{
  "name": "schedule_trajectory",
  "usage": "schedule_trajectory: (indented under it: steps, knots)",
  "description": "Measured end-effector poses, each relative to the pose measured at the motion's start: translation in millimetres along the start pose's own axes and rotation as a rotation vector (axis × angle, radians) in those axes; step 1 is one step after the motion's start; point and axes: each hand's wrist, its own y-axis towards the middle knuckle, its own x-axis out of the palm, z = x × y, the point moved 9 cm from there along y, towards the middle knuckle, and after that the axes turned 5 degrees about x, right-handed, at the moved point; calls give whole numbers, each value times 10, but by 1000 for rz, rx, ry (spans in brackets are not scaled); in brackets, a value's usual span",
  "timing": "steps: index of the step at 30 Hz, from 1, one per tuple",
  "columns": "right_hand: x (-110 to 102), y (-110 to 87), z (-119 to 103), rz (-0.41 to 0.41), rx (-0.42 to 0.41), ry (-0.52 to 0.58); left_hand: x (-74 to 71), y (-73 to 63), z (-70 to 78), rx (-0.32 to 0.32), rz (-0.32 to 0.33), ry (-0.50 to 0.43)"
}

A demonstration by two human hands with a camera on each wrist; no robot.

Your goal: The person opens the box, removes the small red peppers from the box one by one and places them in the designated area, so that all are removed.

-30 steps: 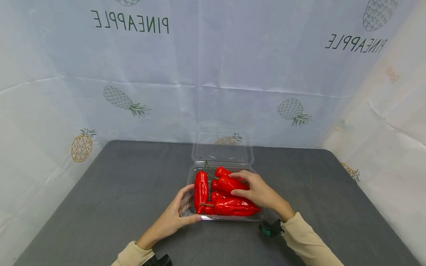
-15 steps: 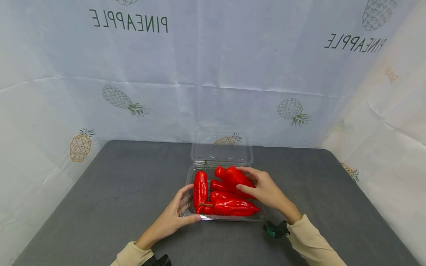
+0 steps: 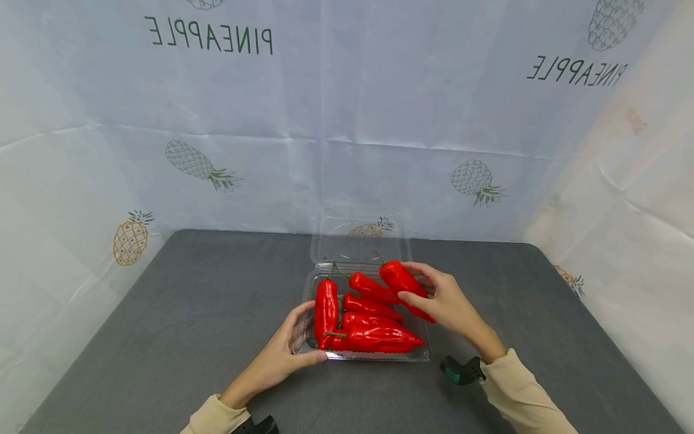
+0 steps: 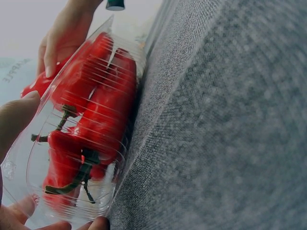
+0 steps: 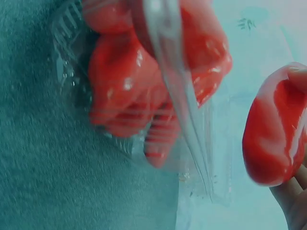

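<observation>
A clear plastic clamshell box (image 3: 374, 357) stands lid-up on the table with several long red peppers (image 3: 379, 337) inside. My left hand (image 3: 282, 346) grips the box's near left corner, thumb along the front rim and fingers at the left side. My right hand (image 3: 447, 301) pinches another red pepper (image 3: 400, 278) between thumb and fingers over the box's back right part. This pepper slants with its stem end away from me; in the right wrist view the held pepper (image 5: 268, 139) shows apart from the peppers in the box.
Behind the box, its hinged clear lid (image 3: 325, 247) leans back toward the white pineapple-print cloth (image 3: 282, 175). The dark grey table (image 3: 233, 271) extends to both sides. Close to the right wrist hangs a black and green wrist device (image 3: 459, 371).
The right hand has lifted a red pepper and moved it right and away from me, uncovering other peppers beneath. My left hand stays on the box.
</observation>
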Motion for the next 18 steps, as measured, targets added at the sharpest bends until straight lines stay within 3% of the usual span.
schedule_trajectory:
  steps: [18]
  knots:
    - [-324, 53, 308, 112, 96, -56, 0, -4, -26, -49, 11, 0]
